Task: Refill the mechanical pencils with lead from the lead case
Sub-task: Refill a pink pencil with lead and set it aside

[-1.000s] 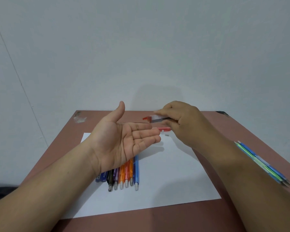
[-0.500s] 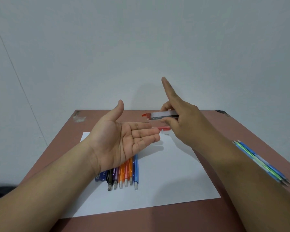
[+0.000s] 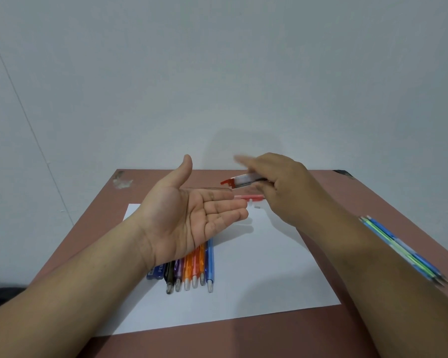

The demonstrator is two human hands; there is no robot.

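Looking down over our forearms, we see our left hand (image 3: pixel 189 218) held palm up above the white sheet of paper (image 3: pixel 256 280), fingers straight and close together, thumb lifted away, holding nothing. Our right hand (image 3: pixel 277 187) hangs just beyond those fingertips, its back toward us, gripping a slim clear plastic lead case with a red cap end (image 3: pixel 241 181); the case lies nearly level, its red end pointing toward the left hand and poking out past the knuckles. The right forefinger is a blur above the case, so we cannot tell exactly how it lies. Under the case, a thin red mechanical pencil (image 3: pixel 251 197) rests on the far edge of the paper, partly hidden by the right hand, with a tiny pale piece (image 3: pixel 256 207) lying on the sheet just beside it. Below the left palm a row of mechanical pencils (image 3: pixel 192 270) lies side by side on the paper, black, purple, orange and blue barrels with tips pointing toward us, and a dark blue printed object (image 3: pixel 156 272) peeks out at the left end of the row. Well apart on the right, a small bunch of blue and green pencils (image 3: pixel 404 251) lies on the brown tabletop (image 3: pixel 243 344) beside our right forearm.
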